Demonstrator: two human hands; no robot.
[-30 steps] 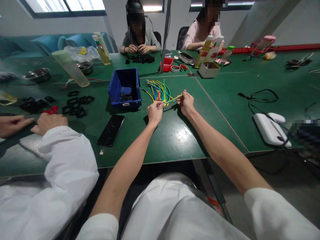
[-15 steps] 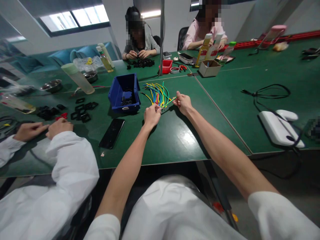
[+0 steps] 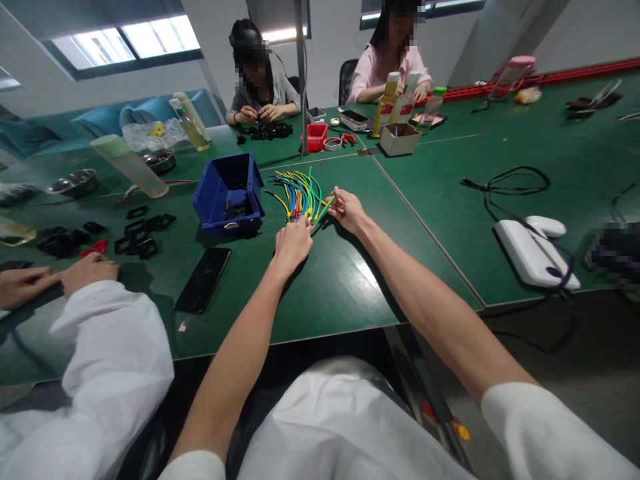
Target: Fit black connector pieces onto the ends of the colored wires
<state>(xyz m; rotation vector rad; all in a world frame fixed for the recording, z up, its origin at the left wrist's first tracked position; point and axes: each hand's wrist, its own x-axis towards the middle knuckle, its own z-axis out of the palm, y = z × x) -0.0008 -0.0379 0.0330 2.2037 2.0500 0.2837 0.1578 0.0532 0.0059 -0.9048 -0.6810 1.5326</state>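
Observation:
A fanned bundle of yellow, blue, green and red wires [image 3: 295,187] lies on the green table, ends toward me. My right hand [image 3: 349,211] pinches the upper end of one green wire [image 3: 324,211] just right of the bundle. At that wire's lower, dark-tipped end the fingers of my left hand [image 3: 294,243] are closed; their exact grip is partly hidden. Left of the bundle stands a blue bin [image 3: 204,200] with small black parts [image 3: 237,208] inside. A black phone [image 3: 203,280] lies left of my left forearm.
Black square frames [image 3: 145,233] lie farther left, near a co-worker's hand [image 3: 90,272]. A metal post [image 3: 301,80] rises behind the bundle, beside a red tray [image 3: 316,137] and a cardboard box [image 3: 400,140]. A white device [image 3: 535,253] with a black cable sits right.
The whole view has shifted, so most things appear farther left. My hands are slightly closer together, and the green wire between them stands at a steeper slant.

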